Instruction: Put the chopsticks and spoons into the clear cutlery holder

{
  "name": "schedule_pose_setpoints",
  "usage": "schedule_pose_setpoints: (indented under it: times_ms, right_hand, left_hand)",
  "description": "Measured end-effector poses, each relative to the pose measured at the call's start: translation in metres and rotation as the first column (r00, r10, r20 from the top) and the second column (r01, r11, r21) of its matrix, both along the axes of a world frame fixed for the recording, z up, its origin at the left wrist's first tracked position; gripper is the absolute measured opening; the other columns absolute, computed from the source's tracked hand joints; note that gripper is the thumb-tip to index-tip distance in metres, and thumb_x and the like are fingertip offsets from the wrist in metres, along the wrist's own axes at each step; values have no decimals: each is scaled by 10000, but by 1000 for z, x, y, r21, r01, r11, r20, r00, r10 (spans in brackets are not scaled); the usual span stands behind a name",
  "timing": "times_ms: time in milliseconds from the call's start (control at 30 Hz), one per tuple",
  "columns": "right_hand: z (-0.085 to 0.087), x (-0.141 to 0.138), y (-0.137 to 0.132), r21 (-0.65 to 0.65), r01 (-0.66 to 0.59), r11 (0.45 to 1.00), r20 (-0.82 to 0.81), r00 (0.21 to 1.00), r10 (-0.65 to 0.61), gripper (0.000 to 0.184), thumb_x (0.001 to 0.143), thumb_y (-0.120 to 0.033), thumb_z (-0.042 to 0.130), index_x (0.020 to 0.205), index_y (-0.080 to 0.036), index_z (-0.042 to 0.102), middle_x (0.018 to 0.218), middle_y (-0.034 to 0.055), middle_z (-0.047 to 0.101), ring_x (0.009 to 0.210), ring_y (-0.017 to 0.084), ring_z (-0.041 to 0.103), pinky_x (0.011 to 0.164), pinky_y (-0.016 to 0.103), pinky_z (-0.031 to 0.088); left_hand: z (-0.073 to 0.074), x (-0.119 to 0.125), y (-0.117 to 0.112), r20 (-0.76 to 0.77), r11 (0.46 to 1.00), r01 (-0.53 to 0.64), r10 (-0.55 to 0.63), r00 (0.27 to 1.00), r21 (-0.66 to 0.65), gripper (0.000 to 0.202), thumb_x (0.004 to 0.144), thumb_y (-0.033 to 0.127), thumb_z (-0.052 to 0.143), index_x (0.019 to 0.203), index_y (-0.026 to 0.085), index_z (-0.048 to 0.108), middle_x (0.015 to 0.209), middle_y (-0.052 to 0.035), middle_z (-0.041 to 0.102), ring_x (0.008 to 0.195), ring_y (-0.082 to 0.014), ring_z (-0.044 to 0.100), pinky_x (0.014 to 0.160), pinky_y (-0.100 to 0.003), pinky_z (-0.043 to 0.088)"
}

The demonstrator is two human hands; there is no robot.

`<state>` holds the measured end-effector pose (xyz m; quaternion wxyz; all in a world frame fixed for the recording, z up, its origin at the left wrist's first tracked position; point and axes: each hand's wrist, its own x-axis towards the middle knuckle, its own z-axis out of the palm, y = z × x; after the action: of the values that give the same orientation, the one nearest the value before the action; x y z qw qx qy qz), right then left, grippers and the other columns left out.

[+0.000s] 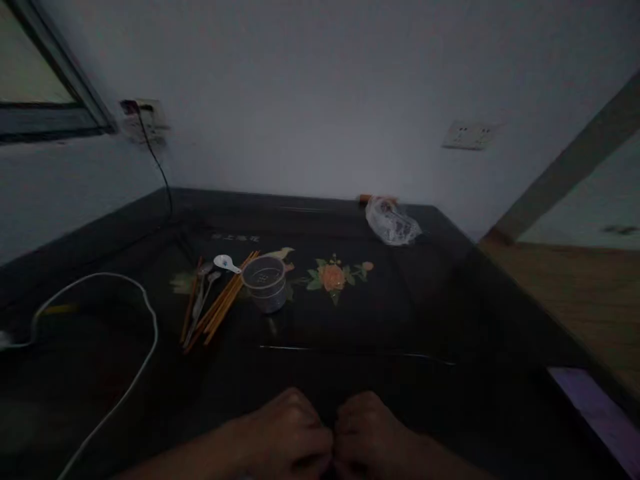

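Observation:
My left hand and my right hand rest at the table's near edge, both curled into fists with their knuckles nearly touching. I see nothing in either one. Beyond them stands a clear plastic cup, upright, with small holes visible in its bottom. Left of the cup lies a bundle of wooden chopsticks. Metal spoons lie alongside, partly among the sticks. A white ceramic spoon has its handle pointing toward the cup's rim.
The dark table has a printed flower pattern. A white cable curves across its left side. Near the back wall sits a crumpled plastic bag. A flat, lit device like a phone lies at right. Wall sockets are behind.

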<state>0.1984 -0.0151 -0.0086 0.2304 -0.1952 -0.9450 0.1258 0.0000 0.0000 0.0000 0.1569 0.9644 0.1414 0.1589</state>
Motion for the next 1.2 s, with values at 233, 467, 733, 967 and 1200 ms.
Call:
schedule_pose_setpoints:
  times_ms: [233, 467, 733, 967, 1200]
  right_hand:
    - [-1, 1, -1, -41, -7, 999, 29, 1000, 8, 143, 697, -157, 545, 566, -205, 513, 508, -43, 587, 495, 98, 499, 514, 262, 318]
    - [3, 0, -1, -69, 12, 998, -48, 999, -16, 148, 667, -152, 539, 534, -199, 497, 475, -44, 562, 452, 95, 437, 479, 268, 273]
    - [3, 0, 3, -88, 34, 996, -46, 998, -38, 133, 640, -143, 510, 531, -198, 458, 478, -40, 529, 450, 95, 418, 484, 273, 234]
    - [28, 2, 15, -345, 180, 921, -155, 957, -245, 282, 829, -191, 444, 548, -196, 422, 523, -20, 481, 510, 105, 447, 503, 250, 285]
    - [48, -22, 71, -760, 158, 631, -298, 777, -554, 314, 798, -263, 579, 1108, -221, 554, 976, 46, 609, 900, 178, 589, 727, 294, 481]
  left_hand:
    - [6, 1, 0, 39, 999, 6, -4, 999, -43, 177, 761, 144, 483, 621, 213, 399, 478, 40, 541, 422, -120, 481, 443, -301, 305]
    - [5, 2, 1, 129, 998, -8, 15, 992, -56, 183, 791, 157, 433, 620, 209, 389, 458, 33, 505, 395, -111, 442, 431, -292, 269]
    - [4, 6, 2, 263, 998, -41, 54, 963, -54, 209, 789, 132, 424, 603, 210, 369, 431, 46, 446, 370, -102, 387, 416, -282, 230]
    - [36, -15, 18, 560, 883, -364, 470, 683, -296, 267, 901, 181, 419, 645, 187, 493, 498, 29, 474, 455, -106, 455, 488, -237, 331]
    - [58, -53, 75, 717, 670, -290, 691, -93, -683, 164, 845, 279, 515, 957, 219, 617, 1027, -36, 610, 1033, -181, 563, 951, -311, 426]
